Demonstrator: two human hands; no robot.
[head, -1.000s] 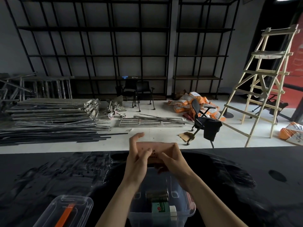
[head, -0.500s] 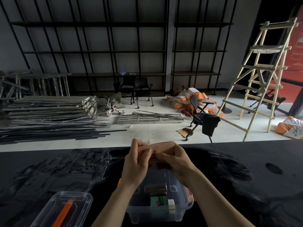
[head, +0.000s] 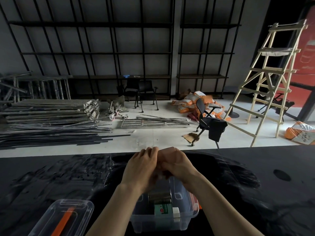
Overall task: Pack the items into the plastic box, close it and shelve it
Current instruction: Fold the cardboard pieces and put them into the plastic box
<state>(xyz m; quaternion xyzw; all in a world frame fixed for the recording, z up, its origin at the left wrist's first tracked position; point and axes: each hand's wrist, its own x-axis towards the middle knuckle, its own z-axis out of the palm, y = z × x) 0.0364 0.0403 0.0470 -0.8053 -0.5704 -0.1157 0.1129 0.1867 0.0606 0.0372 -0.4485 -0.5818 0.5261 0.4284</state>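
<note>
A clear plastic box (head: 185, 217) stands open on the black table, near its front edge. Inside lie a dark cylinder (head: 159, 198), a green packet (head: 162, 209) and a small white item (head: 175, 211). Above the box's far end my left hand (head: 141, 167) and my right hand (head: 179, 165) are pressed together around a flat pinkish-brown item (head: 167, 149). Only its upper edge shows between the fingers. The box's clear lid (head: 68, 217) with an orange handle lies to the left.
The black table (head: 255, 184) spreads wide on both sides. Beyond it are tall black shelving (head: 102, 53), stacked metal bars (head: 51, 120), an office chair (head: 208, 120), orange sacks and a wooden ladder (head: 269, 79) at the right.
My hands have closed in tighter around the pinkish item, which now shows far less. The left fingers, spread a second ago, are folded over it.
</note>
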